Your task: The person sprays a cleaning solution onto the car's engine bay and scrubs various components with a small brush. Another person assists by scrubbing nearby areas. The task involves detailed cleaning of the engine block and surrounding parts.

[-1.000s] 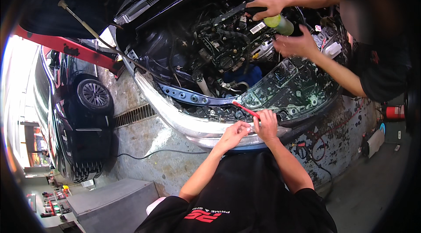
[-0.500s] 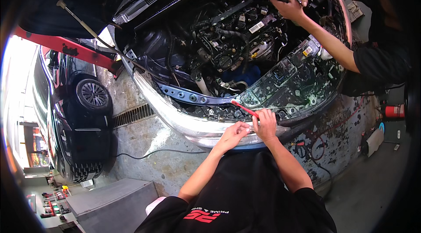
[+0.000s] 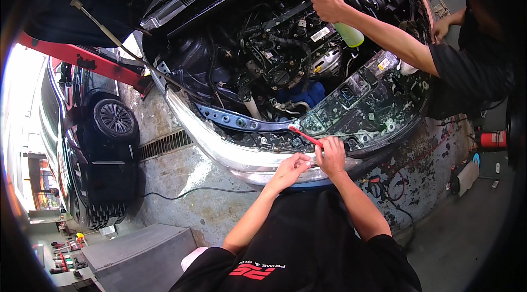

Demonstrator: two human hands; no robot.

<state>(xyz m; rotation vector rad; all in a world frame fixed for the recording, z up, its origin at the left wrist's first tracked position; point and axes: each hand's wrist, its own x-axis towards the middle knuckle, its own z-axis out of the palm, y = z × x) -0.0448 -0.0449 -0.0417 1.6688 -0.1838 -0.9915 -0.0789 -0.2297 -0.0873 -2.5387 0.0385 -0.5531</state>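
My right hand (image 3: 332, 157) grips a slim red-handled tool (image 3: 304, 134), apparently a brush, whose tip rests at the junction of a blue-grey metal bracket (image 3: 233, 119) and the wet, foam-flecked black front panel (image 3: 365, 113). Just left of it, my left hand (image 3: 292, 171) is pinched over the silver front edge (image 3: 219, 152) of the car; what its fingertips hold, if anything, I cannot make out. Beyond both hands lies the open engine bay (image 3: 282, 53).
At upper right a co-worker's hand (image 3: 329, 6) holds a yellow-green spray bottle (image 3: 348, 35) over the engine. A dark car (image 3: 104, 154) and red lift arm (image 3: 90, 61) are left. A grey cabinet (image 3: 137, 242) stands lower left, a hose (image 3: 192, 189) crosses the floor.
The co-worker's hand with the spray bottle has shifted left over the engine since half a second ago, and their other hand has dropped to the right. My hands have barely moved.
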